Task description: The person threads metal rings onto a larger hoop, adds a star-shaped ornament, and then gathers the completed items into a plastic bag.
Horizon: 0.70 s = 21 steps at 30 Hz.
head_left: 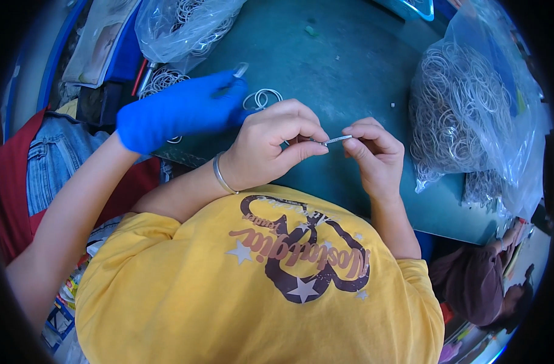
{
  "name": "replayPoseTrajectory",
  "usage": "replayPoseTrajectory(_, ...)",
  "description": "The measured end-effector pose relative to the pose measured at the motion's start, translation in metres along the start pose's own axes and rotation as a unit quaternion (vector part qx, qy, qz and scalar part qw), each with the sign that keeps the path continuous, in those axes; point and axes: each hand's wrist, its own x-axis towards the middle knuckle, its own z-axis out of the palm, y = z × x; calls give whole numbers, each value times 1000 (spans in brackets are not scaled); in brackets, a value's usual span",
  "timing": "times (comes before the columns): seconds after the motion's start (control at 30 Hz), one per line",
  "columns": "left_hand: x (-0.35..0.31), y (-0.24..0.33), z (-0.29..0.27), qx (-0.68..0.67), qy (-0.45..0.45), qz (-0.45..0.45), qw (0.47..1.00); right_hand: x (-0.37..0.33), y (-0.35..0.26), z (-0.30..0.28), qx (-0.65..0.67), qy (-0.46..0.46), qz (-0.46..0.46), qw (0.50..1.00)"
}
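Observation:
Above the table's near edge, my left hand [276, 141] pinches one end of a thin pale strip [339, 139] between thumb and fingers. My right hand [374, 150] closes its thumb and forefinger on the strip's other end, so it spans the small gap between them. Whether this strip is a ring seen edge-on, I cannot tell. Just past my left hand, a few loose pale rings [263, 98] lie on the green table [350, 79]. Another person's blue-gloved hand [180, 109] reaches in from the left, blurred, with a small clear piece [241, 70] at its fingertips.
A large clear bag of grey rings [459, 109] stands on the table's right. Another bag of rings [192, 27] is at the far left, near a red-handled tool [139, 76]. A blue tray [415, 9] sits at the far edge. Someone in dark clothing [474, 282] is at lower right.

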Motion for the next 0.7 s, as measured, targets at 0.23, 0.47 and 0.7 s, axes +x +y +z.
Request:
replayPoseTrajectory(0.23,1,-9,-1,53,-10,68,996,-8,-3,-2,64,-11,50,997)
replayPoseTrajectory(0.47,4,4,1,-75,14,-38,996,-4,-10,-3,-115,9,-129,985)
replayPoseTrajectory(0.7,-2,-3,-3,-114,5,-90,989,-5,-14,11,-129,16,-210,969)
